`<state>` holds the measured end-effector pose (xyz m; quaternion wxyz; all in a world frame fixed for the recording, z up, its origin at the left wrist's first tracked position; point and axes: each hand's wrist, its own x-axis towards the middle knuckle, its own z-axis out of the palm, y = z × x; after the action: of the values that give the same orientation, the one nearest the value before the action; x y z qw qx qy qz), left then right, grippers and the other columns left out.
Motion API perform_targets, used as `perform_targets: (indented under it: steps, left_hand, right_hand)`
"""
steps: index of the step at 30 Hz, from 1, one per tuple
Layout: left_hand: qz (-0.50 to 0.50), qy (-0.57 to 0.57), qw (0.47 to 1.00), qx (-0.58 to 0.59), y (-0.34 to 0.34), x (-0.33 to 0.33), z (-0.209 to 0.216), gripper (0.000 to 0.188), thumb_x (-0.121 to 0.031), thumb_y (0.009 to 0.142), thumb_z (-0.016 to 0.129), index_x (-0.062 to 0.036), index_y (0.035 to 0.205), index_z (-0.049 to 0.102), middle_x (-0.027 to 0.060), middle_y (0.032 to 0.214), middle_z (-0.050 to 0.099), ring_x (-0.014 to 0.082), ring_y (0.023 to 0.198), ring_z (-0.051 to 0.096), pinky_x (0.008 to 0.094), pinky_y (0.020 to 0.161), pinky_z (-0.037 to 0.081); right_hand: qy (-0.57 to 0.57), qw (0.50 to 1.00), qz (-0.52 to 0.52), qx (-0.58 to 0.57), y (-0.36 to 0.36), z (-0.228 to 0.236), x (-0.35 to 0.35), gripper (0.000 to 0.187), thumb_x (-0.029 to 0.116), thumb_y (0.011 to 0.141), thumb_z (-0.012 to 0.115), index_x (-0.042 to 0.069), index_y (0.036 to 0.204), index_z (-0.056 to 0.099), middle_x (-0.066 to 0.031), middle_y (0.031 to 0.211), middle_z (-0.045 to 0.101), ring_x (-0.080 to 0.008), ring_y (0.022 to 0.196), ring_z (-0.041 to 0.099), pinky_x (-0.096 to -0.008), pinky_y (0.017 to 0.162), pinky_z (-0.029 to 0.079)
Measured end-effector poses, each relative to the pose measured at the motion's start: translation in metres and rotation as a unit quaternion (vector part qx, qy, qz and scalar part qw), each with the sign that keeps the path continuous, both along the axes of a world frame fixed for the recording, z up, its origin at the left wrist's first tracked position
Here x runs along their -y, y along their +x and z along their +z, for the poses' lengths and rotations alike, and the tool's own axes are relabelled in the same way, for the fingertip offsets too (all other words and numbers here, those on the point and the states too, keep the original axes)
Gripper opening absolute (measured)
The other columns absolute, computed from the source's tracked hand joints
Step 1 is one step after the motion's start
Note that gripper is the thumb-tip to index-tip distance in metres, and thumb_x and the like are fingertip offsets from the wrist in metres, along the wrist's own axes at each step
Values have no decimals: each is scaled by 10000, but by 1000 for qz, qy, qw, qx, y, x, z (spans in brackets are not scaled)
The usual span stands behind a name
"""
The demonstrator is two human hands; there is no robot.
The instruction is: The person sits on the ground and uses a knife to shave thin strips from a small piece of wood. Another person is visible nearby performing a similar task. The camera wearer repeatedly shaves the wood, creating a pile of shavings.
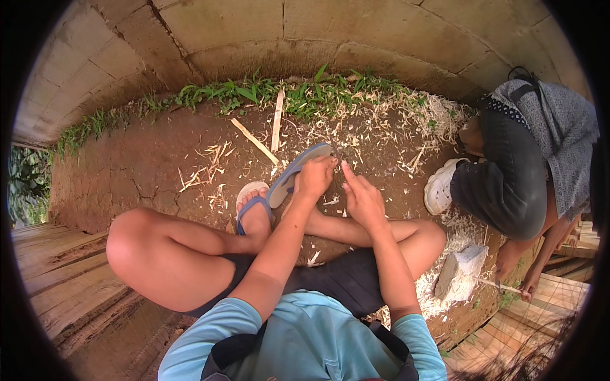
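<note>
My left hand (316,177) is closed in front of me, its fingertips pinched together by the toe end of a blue and grey flip-flop (289,178) on my tilted foot. What the fingers hold is too small to make out. Just to its right is my right hand (364,202), its index finger stretched forward and the other fingers curled in. Whatever lies under those fingers is hidden. A second flip-flop (241,219) is on my other foot, flat on the ground. Beyond the feet, two pale wood strips (254,141) lie on the soil.
Wood shavings (216,162) litter the brown soil. Grass (248,92) lines a block wall (241,28). At right a person in dark trousers (508,184) and a white clog (438,187) holds a thin stick (499,284) by a stone block (460,273). Planks (70,279) lie left.
</note>
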<state>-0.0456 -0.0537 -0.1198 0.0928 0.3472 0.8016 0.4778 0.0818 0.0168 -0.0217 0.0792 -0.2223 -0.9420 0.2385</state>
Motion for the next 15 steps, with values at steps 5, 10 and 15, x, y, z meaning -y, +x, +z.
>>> perform_targets:
  steps: [5, 10, 15]
  left_hand:
    - [-7, -8, 1000, 7, -2, 0, 1, 189, -147, 852, 605, 9, 923, 682, 177, 924, 664, 372, 830, 631, 414, 750, 508]
    - [0, -3, 1000, 5, 0, 1, 4, 184, -150, 854, 600, 1, 917, 685, 170, 916, 664, 370, 825, 629, 416, 737, 505]
    - [-10, -18, 1000, 9, 1, 2, 7, 186, -154, 854, 599, -7, 925, 689, 167, 927, 668, 365, 833, 631, 414, 749, 503]
  right_hand:
    - [4, 1000, -8, 18, -2, -3, 1, 502, 137, 898, 546, 235, 1382, 455, -150, 845, 595, -380, 721, 606, -479, 646, 502]
    - [-53, 999, -2, -11, -3, -3, -3, 498, 136, 906, 536, 224, 1388, 446, -181, 864, 616, -408, 760, 602, -491, 671, 486]
    - [-87, 996, -4, -30, -2, -3, -4, 511, 83, 895, 541, 162, 1390, 441, -218, 871, 618, -423, 780, 588, -471, 723, 468]
